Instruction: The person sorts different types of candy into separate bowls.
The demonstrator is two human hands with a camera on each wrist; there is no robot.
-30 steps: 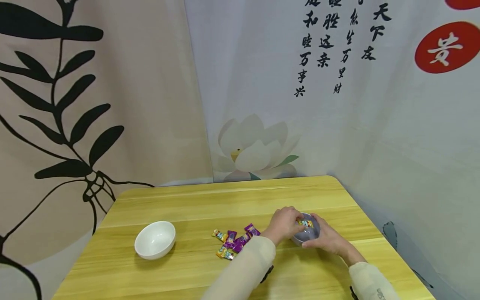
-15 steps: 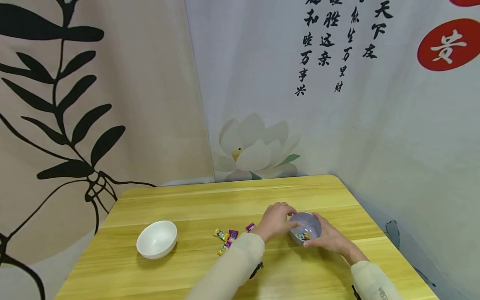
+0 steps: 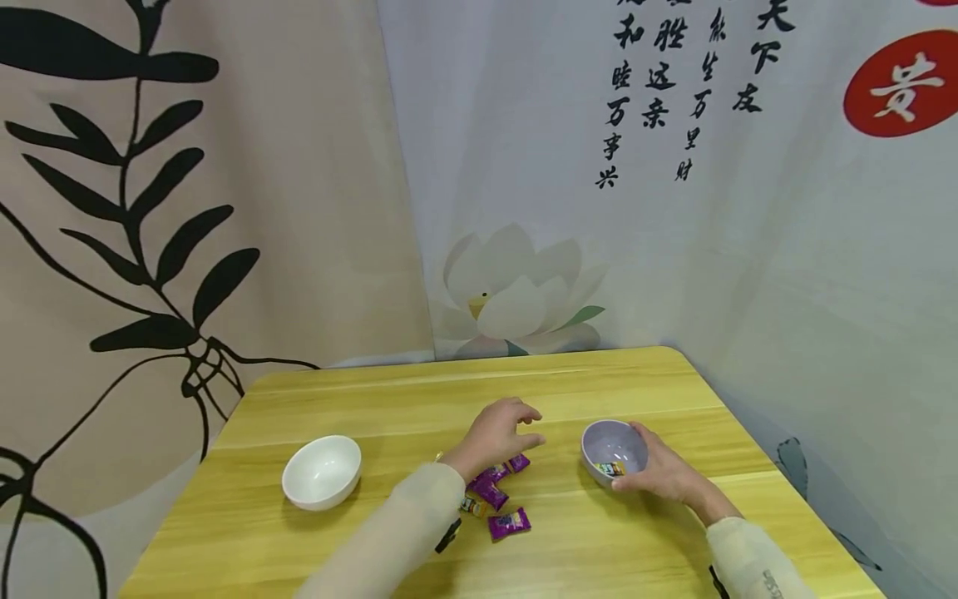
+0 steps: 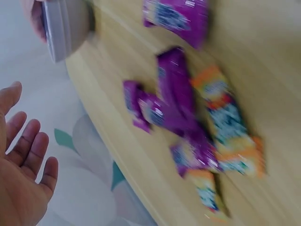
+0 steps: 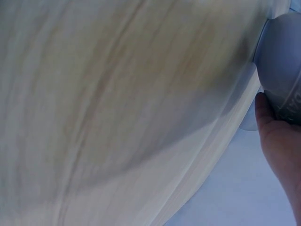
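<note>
Several wrapped candies (image 3: 490,492) lay near the left hand (image 3: 496,433), its fingers loosely extended; farther right, the right hand (image 3: 663,472) gripped a lavender bowl (image 3: 614,441) on its right.

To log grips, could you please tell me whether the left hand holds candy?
No, the left hand shows its open palm with nothing in it.

Candies (image 3: 490,492) — on table (image 3: 576,549) (between bowls (image 3: 322,471)).
</note>
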